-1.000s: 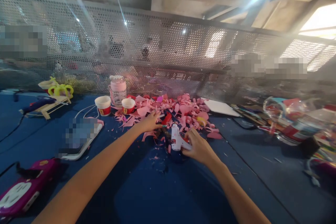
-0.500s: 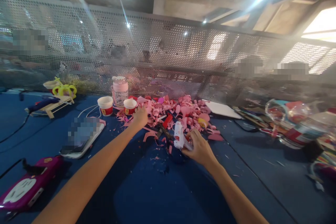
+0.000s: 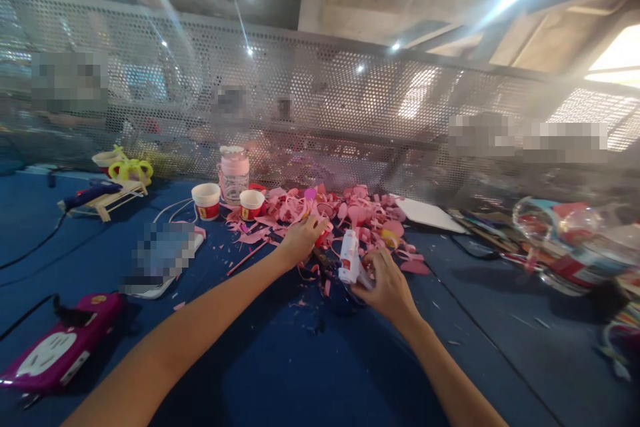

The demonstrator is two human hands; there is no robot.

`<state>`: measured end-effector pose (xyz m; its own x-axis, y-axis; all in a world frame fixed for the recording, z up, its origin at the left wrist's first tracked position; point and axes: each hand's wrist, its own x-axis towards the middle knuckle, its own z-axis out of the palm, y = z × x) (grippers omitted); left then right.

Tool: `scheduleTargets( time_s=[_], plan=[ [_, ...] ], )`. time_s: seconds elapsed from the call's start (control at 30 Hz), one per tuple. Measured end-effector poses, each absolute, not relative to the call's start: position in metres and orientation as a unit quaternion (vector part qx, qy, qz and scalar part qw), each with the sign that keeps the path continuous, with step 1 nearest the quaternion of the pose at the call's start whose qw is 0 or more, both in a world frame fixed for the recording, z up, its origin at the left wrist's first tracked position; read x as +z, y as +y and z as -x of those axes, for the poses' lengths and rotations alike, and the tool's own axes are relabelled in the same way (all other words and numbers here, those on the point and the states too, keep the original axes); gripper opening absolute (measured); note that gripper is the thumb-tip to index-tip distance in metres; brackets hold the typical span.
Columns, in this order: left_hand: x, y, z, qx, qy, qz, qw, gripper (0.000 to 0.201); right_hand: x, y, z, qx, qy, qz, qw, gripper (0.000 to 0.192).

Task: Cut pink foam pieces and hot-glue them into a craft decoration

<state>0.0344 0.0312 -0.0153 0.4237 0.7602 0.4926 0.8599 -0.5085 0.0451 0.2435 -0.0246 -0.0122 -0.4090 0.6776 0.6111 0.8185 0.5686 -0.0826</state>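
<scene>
The right hand (image 3: 387, 287) grips a white glue gun (image 3: 349, 257) mid-table while the left hand (image 3: 303, 238) pinches pink paper scraps (image 3: 360, 213) beside it, where the hot nozzle could likely burn fingers.

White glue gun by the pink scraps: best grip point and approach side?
Probably the handle, from the near right. The glue gun stands roughly upright, barrel pointing up and away, its handle low toward the person. The right hand already wraps it there, while the left hand works in the pink scraps.
</scene>
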Motion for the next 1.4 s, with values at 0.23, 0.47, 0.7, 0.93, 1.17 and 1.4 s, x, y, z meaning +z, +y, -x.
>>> scheduleTargets(
  time_s=[0.23,0.47,0.7,0.93,1.17,1.4],
  plan=[
    [-0.018,0.030,-0.035,-0.206,-0.417,0.879,0.104,0.051,-0.009,-0.026,-0.244,-0.131,-0.822,0.447,0.328,0.026],
    [-0.007,0.041,-0.020,-0.275,-0.485,0.828,0.063,0.045,-0.011,-0.026,-0.244,-0.147,-0.823,0.446,0.320,0.026],
    [0.022,0.067,0.036,-0.435,-0.585,0.683,0.033,0.034,-0.010,-0.027,-0.243,-0.133,-0.829,0.441,0.316,0.026],
    [0.024,0.084,0.059,-0.567,-0.559,0.603,-0.062,0.030,-0.008,-0.029,-0.242,-0.129,-0.825,0.445,0.324,0.026],
    [0.031,0.084,0.060,-0.656,-0.508,0.545,-0.122,0.024,-0.011,-0.028,-0.243,-0.137,-0.829,0.443,0.314,0.027],
    [0.034,0.082,0.065,-0.617,-0.562,0.549,-0.055,0.033,-0.009,-0.031,-0.241,-0.131,-0.828,0.447,0.311,0.029]
  ],
)
